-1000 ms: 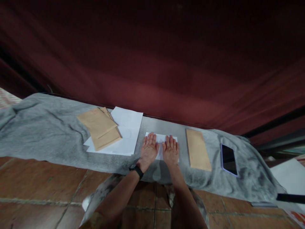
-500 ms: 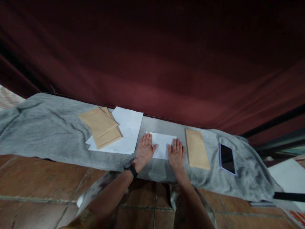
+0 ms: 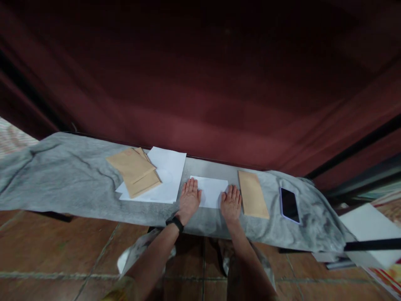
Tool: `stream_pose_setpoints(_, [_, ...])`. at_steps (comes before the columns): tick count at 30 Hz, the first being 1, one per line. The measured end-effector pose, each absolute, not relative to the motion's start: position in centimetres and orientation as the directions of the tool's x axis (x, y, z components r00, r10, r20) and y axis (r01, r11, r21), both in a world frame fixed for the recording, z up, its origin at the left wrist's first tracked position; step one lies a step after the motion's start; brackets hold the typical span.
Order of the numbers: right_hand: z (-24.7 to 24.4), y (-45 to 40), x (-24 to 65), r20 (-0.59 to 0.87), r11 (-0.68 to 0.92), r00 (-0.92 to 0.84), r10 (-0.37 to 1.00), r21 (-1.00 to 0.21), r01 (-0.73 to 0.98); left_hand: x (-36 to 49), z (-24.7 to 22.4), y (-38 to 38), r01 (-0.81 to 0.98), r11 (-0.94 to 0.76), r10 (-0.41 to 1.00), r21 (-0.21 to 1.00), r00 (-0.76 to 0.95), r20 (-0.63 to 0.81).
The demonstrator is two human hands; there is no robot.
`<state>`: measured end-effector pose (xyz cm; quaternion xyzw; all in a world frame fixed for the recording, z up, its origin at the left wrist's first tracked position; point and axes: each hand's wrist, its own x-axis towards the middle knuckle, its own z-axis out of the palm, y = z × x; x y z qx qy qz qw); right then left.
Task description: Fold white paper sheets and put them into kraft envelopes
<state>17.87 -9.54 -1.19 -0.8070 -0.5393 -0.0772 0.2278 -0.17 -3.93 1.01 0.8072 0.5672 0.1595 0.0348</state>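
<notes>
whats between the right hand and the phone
Between the right hand and the phone lies a brown envelope, flat on the grey cloth, as the head view shows.

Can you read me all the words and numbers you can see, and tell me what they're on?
There are none that I can read.
Top envelope on the pile: a faint reddish mark, too blurred to read.
Red and yellow thing in the corner: too blurred to tell if it has words.
Small paper: no writing that I can see.
Phone: dark screen, no words showing.
</notes>
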Motion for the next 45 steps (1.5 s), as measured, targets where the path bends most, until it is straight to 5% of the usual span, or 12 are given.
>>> stream_pose_setpoints(7, [-0.1,-10.2,15.7,0.231,0.014,0.044,0.972,-0.244,0.970,1.4,0.8,-6.4,0.776,-0.583,0.812,0.243,0.547,0.201])
stream_pose_setpoints(21, [0.0,-9.6,14.4,0.147,-0.150,0.184,0.972,-0.220,0.964,-2.2,1.0,-7.2,0.699,-0.654,0.756,0.291,0.625,0.196])
stream_pose_setpoints(34, [-0.7,-10.3,15.3,0.170,-0.105,0.139,0.976,-0.192,0.976,-2.7,-0.4,-6.7,0.649,-0.611,0.789,0.452,0.543,0.287])
stream_pose_setpoints(45, [-1.3,-10.3,15.3,0.204,-0.105,0.146,0.968,-0.198,0.975,-2.8,-1.2,-6.7,0.649,-0.611,0.791,0.453,0.528,0.310])
